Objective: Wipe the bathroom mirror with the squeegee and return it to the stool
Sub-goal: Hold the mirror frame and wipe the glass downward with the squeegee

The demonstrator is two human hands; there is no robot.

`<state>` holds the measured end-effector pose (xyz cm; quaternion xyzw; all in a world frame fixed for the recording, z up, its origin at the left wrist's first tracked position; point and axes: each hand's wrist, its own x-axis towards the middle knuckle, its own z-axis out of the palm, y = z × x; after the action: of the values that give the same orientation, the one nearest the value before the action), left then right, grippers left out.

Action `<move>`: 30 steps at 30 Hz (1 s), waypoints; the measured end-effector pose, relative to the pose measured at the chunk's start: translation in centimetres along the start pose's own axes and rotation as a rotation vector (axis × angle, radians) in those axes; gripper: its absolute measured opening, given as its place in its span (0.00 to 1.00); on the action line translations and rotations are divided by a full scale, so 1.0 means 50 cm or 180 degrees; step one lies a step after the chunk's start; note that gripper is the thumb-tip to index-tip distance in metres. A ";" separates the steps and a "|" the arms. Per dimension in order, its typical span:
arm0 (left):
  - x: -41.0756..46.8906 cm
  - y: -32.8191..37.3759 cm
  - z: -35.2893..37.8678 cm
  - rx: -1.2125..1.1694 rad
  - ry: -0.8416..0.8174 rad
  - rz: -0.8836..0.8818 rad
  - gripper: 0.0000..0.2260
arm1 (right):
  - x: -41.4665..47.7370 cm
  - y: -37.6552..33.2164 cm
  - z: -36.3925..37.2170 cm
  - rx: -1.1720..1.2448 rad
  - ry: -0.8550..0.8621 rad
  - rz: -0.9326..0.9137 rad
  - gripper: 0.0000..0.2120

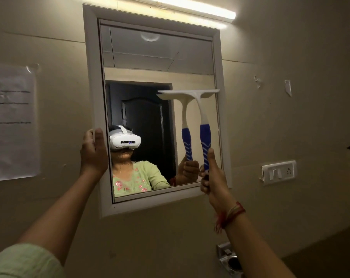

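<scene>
A mirror in a white frame hangs on the beige wall ahead. My right hand is wrapped around the blue grip of a white squeegee, which stands upright. Its blade lies flat against the glass on the right half, about mid-height, and its reflection shows just to the left. My left hand grips the frame's left edge near the bottom, fingers curled around it. The stool is out of view.
A tube light glows above the mirror. A paper notice is taped to the wall at left. A switch plate with socket sits at right, and a metal fitting juts out below the mirror.
</scene>
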<state>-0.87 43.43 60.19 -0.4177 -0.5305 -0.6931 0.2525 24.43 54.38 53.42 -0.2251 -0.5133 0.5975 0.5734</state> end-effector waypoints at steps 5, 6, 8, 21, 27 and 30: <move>0.000 0.001 -0.001 0.0014 -0.0006 0.0038 0.17 | -0.002 -0.017 0.010 0.0004 -0.0030 0.0058 0.27; 0.000 0.001 -0.001 0.0019 -0.0002 0.0033 0.18 | -0.010 -0.003 0.006 0.0011 -0.0023 0.0121 0.27; 0.000 0.000 -0.001 0.0035 0.0012 0.0036 0.18 | -0.031 0.037 -0.010 0.0050 -0.0024 0.0229 0.27; 0.003 -0.004 0.000 0.0042 0.0012 0.0065 0.18 | -0.047 0.042 -0.001 0.0691 -0.0108 0.0339 0.26; 0.003 -0.005 0.001 0.0039 0.0013 0.0010 0.19 | -0.093 0.152 -0.019 0.0620 0.0093 0.0671 0.26; 0.004 -0.007 0.001 0.0035 0.0009 0.0034 0.18 | -0.121 0.201 -0.039 0.0795 0.0112 0.0841 0.26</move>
<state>-1.21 43.61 60.17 -0.4181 -0.5317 -0.6894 0.2591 23.00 51.40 42.01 -0.2280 -0.3910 0.7227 0.5223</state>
